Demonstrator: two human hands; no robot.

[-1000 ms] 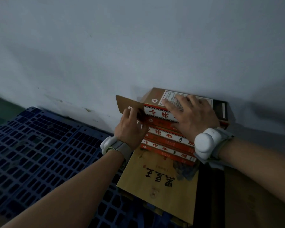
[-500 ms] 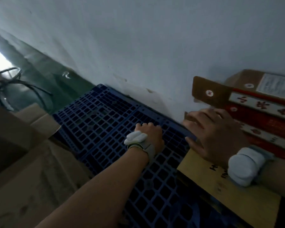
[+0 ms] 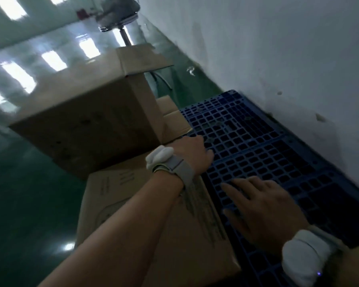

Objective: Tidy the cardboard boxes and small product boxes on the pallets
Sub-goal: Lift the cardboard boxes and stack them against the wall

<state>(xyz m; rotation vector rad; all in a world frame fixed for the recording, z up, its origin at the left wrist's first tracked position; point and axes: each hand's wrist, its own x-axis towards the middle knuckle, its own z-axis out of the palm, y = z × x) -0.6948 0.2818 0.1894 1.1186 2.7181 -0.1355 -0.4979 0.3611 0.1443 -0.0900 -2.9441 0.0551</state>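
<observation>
Both of my hands were empty at that moment. My left hand reached out over the near edge of the blue pallet, its fingers loosely curled and clamped on nothing, right at the corner where the cardboard met the grid; whether it touched either I could not tell through the blur. My right hand lay flat over the pallet's grid with the fingers spread apart, holding nothing. The stretch of pallet in front of me was bare, with no small product boxes on it and none anywhere in view. To my left, a large cardboard box stood with a top flap sticking up, a smaller piece of cardboard wedged between it and the pallet's edge, and a closed carton with printed markings lay under my left forearm, close against the pallet's side. I judged the tidying only partly done: those cartons looked out of line and, as far as I could tell, not squarely on the pallet, so they remained to be shifted onto the open grid and straightened.
</observation>
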